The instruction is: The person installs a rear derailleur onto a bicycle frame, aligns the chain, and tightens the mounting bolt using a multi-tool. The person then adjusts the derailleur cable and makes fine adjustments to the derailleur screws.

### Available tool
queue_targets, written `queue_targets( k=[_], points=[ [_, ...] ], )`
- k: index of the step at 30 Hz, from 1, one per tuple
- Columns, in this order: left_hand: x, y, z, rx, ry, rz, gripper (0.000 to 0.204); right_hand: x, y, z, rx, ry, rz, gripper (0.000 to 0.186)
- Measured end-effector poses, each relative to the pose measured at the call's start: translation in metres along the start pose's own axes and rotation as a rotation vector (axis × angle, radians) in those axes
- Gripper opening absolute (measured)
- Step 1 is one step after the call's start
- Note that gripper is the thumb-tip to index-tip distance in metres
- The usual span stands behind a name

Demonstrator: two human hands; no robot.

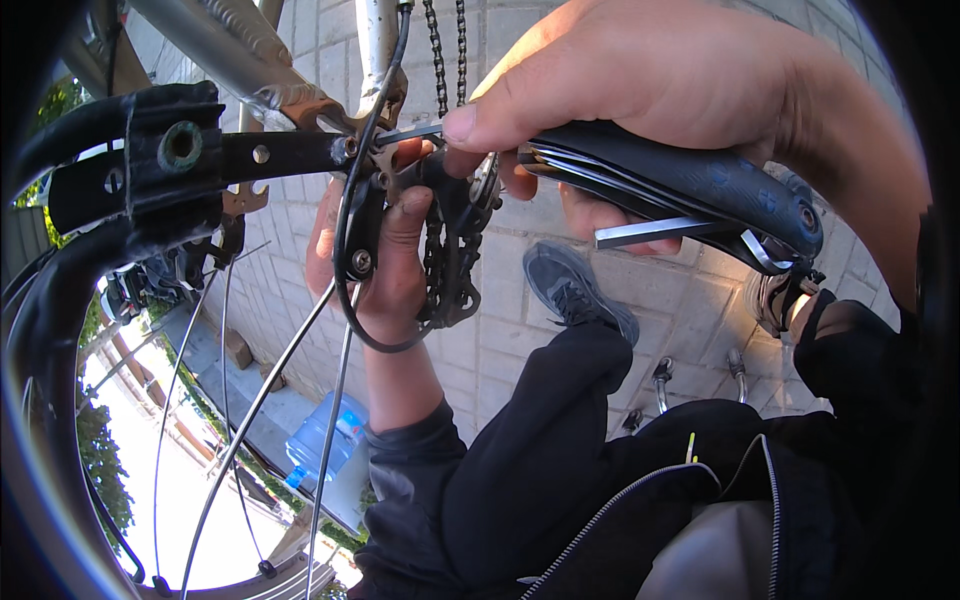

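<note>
My right hand point(650, 85) is closed around a black folding multi-tool point(690, 180). One straight metal bit point(410, 132) reaches from under my thumb toward the rear dropout point(345, 125) of a bicycle; whether its tip sits in a bolt I cannot tell. A second hex key point(640, 232) sticks out at the tool's lower side. Below the dropout, my left hand point(390, 270) grips the rear derailleur point(375, 225), thumb up along its black body. The derailleur cage point(455, 270) hangs beside that hand with chain in it, and a black cable point(342, 240) loops in front.
The wheel's spokes point(275, 370) and rim stand at lower left, with a black rack bracket point(175, 150) above. Silver frame tubes point(240, 50) and chain point(440, 60) rise at the top. A blue water jug point(325, 440), shoe point(580, 290) and metal stool legs point(662, 380) are around the paving.
</note>
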State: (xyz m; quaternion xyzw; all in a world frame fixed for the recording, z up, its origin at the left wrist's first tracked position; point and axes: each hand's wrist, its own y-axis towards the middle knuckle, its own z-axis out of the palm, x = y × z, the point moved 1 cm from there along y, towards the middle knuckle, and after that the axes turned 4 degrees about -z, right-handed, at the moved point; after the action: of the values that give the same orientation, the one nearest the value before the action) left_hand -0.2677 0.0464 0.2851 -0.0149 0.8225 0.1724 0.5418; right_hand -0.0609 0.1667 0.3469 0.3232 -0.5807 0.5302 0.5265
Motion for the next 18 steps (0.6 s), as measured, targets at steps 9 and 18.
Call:
queue_targets(
  k=[9,18],
  points=[
    [0.005,0.000,-0.007,0.018,0.048,-0.003,0.027,0.002,0.002,-0.003,0.020,0.084,0.069,0.043],
    [0.007,-0.004,-0.013,0.063,0.051,-0.074,0.029,0.016,0.005,-0.011,0.109,-0.065,0.124,0.043]
  ],
)
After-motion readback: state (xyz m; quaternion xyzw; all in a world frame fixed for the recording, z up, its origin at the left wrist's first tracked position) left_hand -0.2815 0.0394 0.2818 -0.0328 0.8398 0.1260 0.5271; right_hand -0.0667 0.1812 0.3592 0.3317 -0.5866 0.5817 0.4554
